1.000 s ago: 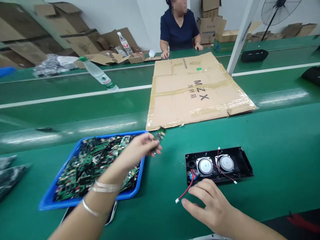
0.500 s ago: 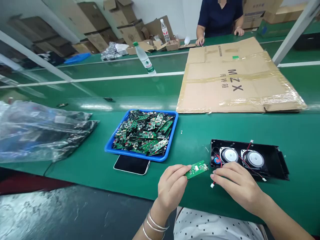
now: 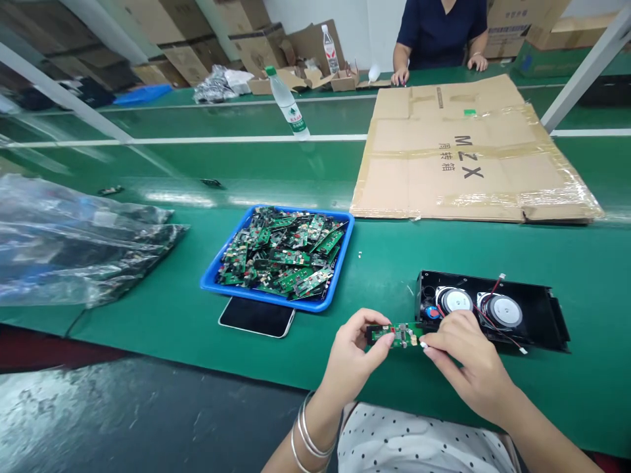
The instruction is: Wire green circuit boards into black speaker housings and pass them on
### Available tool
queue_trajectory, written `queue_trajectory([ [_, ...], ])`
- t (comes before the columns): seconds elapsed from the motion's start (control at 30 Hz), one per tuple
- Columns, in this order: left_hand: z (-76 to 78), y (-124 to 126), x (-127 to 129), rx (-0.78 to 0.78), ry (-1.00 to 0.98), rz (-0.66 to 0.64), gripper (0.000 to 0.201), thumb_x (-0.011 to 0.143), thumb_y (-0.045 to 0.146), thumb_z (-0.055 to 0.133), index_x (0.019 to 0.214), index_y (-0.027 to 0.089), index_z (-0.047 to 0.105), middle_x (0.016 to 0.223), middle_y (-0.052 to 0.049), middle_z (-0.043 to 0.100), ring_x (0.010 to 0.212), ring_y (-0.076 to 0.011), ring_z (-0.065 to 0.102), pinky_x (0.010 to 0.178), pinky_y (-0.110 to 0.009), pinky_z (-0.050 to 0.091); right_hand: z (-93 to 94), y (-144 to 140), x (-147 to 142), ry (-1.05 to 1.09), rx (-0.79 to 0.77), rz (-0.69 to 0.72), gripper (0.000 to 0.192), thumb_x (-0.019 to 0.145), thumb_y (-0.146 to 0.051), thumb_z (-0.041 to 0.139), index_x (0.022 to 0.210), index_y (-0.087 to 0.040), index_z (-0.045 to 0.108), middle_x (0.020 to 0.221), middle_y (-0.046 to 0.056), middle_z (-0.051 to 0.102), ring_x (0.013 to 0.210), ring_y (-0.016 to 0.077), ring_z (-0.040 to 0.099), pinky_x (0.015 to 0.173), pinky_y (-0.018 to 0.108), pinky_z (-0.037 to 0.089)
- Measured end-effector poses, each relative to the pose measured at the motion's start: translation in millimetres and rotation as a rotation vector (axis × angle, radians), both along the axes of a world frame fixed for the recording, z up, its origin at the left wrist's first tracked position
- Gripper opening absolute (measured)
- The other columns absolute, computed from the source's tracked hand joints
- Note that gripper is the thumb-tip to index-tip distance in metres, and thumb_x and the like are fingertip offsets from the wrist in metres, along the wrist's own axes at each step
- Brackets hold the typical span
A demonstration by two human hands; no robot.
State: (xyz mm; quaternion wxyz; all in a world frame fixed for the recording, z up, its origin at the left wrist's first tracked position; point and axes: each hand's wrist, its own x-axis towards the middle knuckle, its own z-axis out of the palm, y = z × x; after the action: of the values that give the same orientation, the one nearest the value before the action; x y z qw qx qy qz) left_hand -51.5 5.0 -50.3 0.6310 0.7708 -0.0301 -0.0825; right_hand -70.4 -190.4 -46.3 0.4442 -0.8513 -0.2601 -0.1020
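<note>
A green circuit board [image 3: 403,335], its component side up, is pinched by my left hand [image 3: 355,351] between thumb and fingers. At the board's right end, my right hand [image 3: 466,358] grips a small white wire connector [image 3: 423,344] between thumb and forefinger. The connector is touching or very near the board's edge; I cannot tell whether it is plugged in. Just beyond my right hand lies a black speaker housing [image 3: 537,315] with two round speakers [image 3: 501,311] and red and black wires inside. My fingers cover part of its front edge.
A blue tray [image 3: 210,284] heaped with circuit boards stands to the left, a phone [image 3: 256,318] partly under it. Flattened cardboard [image 3: 409,177] lies behind the housing. A plastic bag [image 3: 98,243] is at far left, a water bottle [image 3: 290,108] further back. A person [image 3: 441,39] sits opposite.
My left hand has turned the circuit board over, so its component side faces up. My right hand has brought the connector to the board's right end.
</note>
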Motion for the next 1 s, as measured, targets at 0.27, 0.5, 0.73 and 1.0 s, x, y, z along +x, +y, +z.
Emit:
queue_trajectory([
  [0.27,-3.6,-6.3,1.4,-0.122,-0.168,-0.118,0.028,0.068,0.026,0.076,0.092,0.017,0.065,0.081,-0.004,0.067,0.072,-0.0139,0.062,0.065,-0.021,0.051,6.1,5.1,1.6,0.014,-0.004,-0.026,0.014,0.091,-0.009,0.043,0.09,-0.017,0.055,0.069,-0.001,0.05,0.068,0.0127,0.041,0.074,0.033,0.031],
  [0.5,-6.0,-7.8,2.3,-0.179,-0.305,-0.242,0.038,0.068,0.029,0.076,0.103,0.02,0.064,0.105,-0.009,0.067,0.099,-0.022,0.062,0.086,-0.034,0.052,12.7,4.1,-1.3,0.152,-0.012,-0.035,0.017,0.091,-0.012,0.042,0.078,-0.017,0.052,0.068,-0.002,0.05,0.069,0.0132,0.043,0.072,0.032,0.029],
  [0.73,-7.1,-15.9,-2.7,-0.445,-0.058,-0.113,0.036,0.067,0.027,0.077,0.098,0.017,0.062,0.091,-0.008,0.07,0.085,-0.0211,0.067,0.076,-0.031,0.057,16.2,8.3,2.0,0.074,-0.021,-0.093,0.018,0.089,-0.012,0.045,0.074,-0.016,0.055,0.065,-0.002,0.05,0.068,0.0123,0.042,0.071,0.031,0.028],
  [1.0,-0.8,-17.7,1.7,-0.418,0.029,-0.044,0.041,0.064,0.038,0.078,0.099,0.019,0.069,0.086,-0.007,0.069,0.072,-0.0165,0.065,0.063,-0.022,0.056,8.1,7.0,4.8,-0.296,-0.241,-0.127,0.011,0.088,-0.008,0.05,0.091,-0.012,0.06,0.069,0.003,0.053,0.07,0.0148,0.044,0.075,0.036,0.032],
])
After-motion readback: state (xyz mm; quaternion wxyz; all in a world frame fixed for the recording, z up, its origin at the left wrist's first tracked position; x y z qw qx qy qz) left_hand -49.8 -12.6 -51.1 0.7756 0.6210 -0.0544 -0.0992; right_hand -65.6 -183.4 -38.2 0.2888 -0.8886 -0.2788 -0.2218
